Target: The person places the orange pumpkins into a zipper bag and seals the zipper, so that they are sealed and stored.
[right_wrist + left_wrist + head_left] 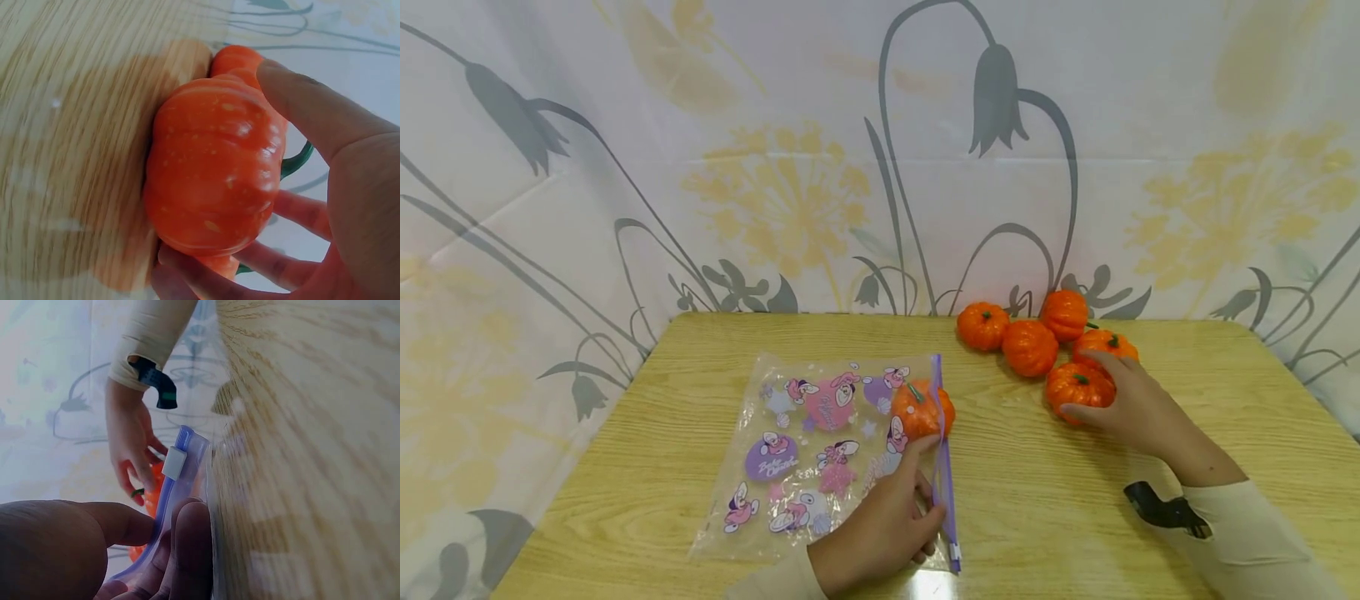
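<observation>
A clear zip bag (pixel 842 492) with purple and pink cartoon prints lies flat on the table, its purple zip edge (pixel 950 500) facing right. My left hand (pixel 887 521) holds that edge, the thumb on the zip strip and fingers on the other side, near the white slider (pixel 174 464). One small orange pumpkin (pixel 917 410) sits at the bag's mouth, mostly under the film. My right hand (pixel 1138 412) is round another pumpkin (pixel 215 165), thumb on one side and fingers on the opposite side. That pumpkin appears to rest on the table; its green stem points up.
Several more orange pumpkins (pixel 1030 347) stand clustered at the back right, close around the right hand. Behind the wooden table (pixel 1000 508) hangs a flower-patterned cloth (pixel 820 100). A dark strap (pixel 1167 510) is on the right sleeve.
</observation>
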A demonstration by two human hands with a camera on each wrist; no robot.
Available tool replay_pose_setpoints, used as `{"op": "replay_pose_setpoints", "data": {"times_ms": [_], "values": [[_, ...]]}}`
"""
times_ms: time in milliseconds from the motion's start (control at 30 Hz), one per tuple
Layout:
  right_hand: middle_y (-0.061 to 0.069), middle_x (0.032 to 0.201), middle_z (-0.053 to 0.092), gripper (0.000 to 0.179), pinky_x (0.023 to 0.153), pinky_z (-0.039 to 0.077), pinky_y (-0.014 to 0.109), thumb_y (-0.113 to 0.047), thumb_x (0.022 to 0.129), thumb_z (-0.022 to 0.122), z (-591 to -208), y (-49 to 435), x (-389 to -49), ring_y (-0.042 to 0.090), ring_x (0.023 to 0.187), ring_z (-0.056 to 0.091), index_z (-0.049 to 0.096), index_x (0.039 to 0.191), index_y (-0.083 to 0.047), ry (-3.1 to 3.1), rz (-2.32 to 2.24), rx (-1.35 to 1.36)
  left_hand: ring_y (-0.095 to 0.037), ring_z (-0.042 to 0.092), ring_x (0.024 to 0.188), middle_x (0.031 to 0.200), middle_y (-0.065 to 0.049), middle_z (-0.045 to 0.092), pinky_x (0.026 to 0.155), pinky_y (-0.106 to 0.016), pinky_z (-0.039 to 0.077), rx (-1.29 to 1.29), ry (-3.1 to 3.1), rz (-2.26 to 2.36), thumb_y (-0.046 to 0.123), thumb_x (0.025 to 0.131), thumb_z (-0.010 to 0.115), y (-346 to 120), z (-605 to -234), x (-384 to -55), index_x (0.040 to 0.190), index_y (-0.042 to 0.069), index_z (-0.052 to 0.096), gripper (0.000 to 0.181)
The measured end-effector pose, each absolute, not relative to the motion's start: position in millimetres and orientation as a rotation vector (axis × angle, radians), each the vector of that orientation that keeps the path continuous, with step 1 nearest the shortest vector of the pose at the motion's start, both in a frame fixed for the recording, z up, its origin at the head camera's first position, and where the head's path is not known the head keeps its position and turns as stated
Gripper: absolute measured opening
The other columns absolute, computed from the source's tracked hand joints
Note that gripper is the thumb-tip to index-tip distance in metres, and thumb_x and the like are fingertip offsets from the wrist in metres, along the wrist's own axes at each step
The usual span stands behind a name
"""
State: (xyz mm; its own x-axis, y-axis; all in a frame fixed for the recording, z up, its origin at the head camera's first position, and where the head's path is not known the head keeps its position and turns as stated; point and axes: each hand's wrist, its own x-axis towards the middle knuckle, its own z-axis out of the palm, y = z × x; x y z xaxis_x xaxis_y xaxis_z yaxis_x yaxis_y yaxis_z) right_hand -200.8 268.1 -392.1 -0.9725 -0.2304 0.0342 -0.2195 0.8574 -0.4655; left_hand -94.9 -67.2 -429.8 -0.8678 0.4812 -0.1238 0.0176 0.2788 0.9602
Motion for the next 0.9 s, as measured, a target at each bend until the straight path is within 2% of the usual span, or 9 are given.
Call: {"op": "replay_pose_setpoints", "data": {"times_ms": [167, 533, 900], "values": [[0.043, 0.134, 0.043, 0.092, 0.094, 0.041, 0.073, -0.048, 0.08, 0.08, -394.7, 269.8, -202.0, 0.057, 0.118, 0.047, 0.039, 0.146, 0.002, 2.996, -0.759, -0.363, -0.009, 0.061, 0.051, 0.094, -0.001, 0.056, 0.046, -0.025, 0.055, 0.434, 2.159, 1.621, 0.003, 0.096, 0.061, -66.5, -429.9, -94.8, 0.154, 0.026, 0.022, 0.073], [0.042, 0.128, 0.044, 0.088, 0.092, 0.043, 0.073, -0.047, 0.082, 0.079, -396.6, 266.7, -199.4, 0.057, 0.112, 0.052, 0.042, 0.143, 0.005, 3.003, -0.703, -0.373, -0.009, 0.061, 0.052, 0.094, -0.001, 0.056, 0.046, -0.026, 0.055, 0.418, 2.161, 1.616, 0.003, 0.095, 0.06, -66.3, -429.9, -93.9, 0.155, 0.027, 0.022, 0.075], [0.037, 0.138, 0.046, 0.081, 0.099, 0.038, 0.072, -0.044, 0.082, 0.079, -388.2, 259.2, -193.4, 0.055, 0.125, 0.044, 0.047, 0.141, 0.002, 2.992, -0.793, -0.452, -0.008, 0.06, 0.051, 0.094, -0.001, 0.055, 0.045, -0.025, 0.054, 0.445, 2.164, 1.626, 0.002, 0.095, 0.061, -66.4, -430.1, -93.9, 0.154, 0.027, 0.022, 0.075]]}}
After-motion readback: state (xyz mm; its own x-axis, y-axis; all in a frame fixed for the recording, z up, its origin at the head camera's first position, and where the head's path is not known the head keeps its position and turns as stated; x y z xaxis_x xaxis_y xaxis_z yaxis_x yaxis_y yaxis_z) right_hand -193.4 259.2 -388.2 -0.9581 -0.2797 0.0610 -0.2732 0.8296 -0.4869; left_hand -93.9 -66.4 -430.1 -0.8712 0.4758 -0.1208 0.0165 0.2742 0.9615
